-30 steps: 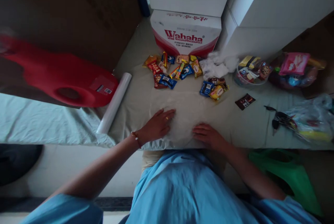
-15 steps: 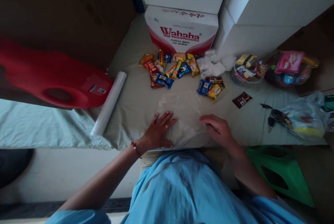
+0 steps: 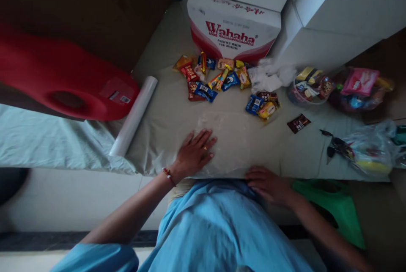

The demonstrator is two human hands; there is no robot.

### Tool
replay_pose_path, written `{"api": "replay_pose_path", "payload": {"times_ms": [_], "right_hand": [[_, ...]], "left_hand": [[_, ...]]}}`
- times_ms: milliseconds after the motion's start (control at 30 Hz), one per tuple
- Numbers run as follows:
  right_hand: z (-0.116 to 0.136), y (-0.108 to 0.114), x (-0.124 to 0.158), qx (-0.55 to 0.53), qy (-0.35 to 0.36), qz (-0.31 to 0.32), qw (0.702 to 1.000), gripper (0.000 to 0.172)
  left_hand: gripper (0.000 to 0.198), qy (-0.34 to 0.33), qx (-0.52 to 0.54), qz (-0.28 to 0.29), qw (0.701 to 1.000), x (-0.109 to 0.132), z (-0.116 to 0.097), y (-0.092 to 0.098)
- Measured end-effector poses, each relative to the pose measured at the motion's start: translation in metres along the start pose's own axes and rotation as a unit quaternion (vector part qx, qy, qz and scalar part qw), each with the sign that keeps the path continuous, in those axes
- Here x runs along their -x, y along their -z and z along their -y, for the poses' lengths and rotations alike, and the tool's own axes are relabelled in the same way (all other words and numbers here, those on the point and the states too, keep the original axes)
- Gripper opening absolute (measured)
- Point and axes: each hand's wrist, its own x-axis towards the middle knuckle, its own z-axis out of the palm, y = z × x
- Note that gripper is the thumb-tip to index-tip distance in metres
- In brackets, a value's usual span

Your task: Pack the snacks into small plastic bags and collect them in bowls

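Note:
A thin clear plastic sheet or bag (image 3: 233, 143) lies flat on the cloth-covered table (image 3: 168, 107); I cannot tell which it is. My left hand (image 3: 195, 153) rests palm down on its left part, fingers stretched out, with a ring and a beaded bracelet showing. At the table's front edge, by the sheet's lower right corner, is my right hand (image 3: 266, 184), slightly blurred, fingers extended and holding nothing visible. Beyond the sheet lie several wrapped snacks (image 3: 206, 91), and a smaller group of snack packets (image 3: 262, 106) sits to its upper right.
A clear plastic roll (image 3: 135, 115) and a red jug (image 3: 95, 90) are on the left. A Wahaba-type water carton marked "Wahaha" (image 3: 233, 31) stands behind. Rightward are a brown packet (image 3: 298, 123), a snack tub (image 3: 309, 88), sunglasses (image 3: 336, 145), a plastic bag (image 3: 374, 149) and a green stool (image 3: 345, 212).
My right hand has moved down and away from the sheet's right side to the table edge. The sheet looks smoother. My left hand stays on it; the view has shifted a little.

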Motion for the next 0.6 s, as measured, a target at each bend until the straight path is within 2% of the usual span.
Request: {"api": "replay_pose_path", "payload": {"times_ms": [67, 167, 233, 300, 367, 467, 533, 600], "right_hand": [[-0.003, 0.005, 0.006, -0.011, -0.104, -0.081, 0.991, 0.026], [-0.008, 0.008, -0.011, 0.001, -0.297, -0.203, 0.933, 0.034], [-0.011, 0.006, -0.031, -0.018, -0.37, -0.222, 0.902, 0.039], [-0.011, 0.004, -0.052, -0.058, -0.393, -0.204, 0.895, 0.036], [-0.008, 0.001, -0.071, -0.111, -0.387, -0.182, 0.897, 0.028], [-0.003, 0.001, -0.087, -0.199, -0.35, -0.205, 0.892, 0.023], [0.002, 0.006, -0.092, -0.282, -0.33, -0.242, 0.868, 0.025], [0.007, 0.012, -0.094, -0.393, -0.336, -0.249, 0.819, 0.029]], "left_hand": [[0.06, 0.015, -0.007, -0.008, 1.0, -0.002, -0.004, 0.0], [0.067, 0.027, -0.013, -0.022, 0.999, -0.003, -0.007, 0.0], [0.068, 0.024, -0.015, -0.028, 0.999, -0.002, -0.006, -0.001], [0.068, 0.023, -0.015, -0.034, 0.999, -0.001, -0.006, -0.002], [0.069, 0.028, -0.014, -0.039, 0.999, 0.0, -0.005, -0.003], [0.07, 0.037, -0.012, -0.045, 0.998, 0.0, -0.006, -0.003], [0.069, 0.039, -0.011, -0.046, 0.998, 0.0, -0.007, -0.003], [0.068, 0.039, -0.014, -0.045, 0.998, -0.001, -0.008, -0.003]]}}
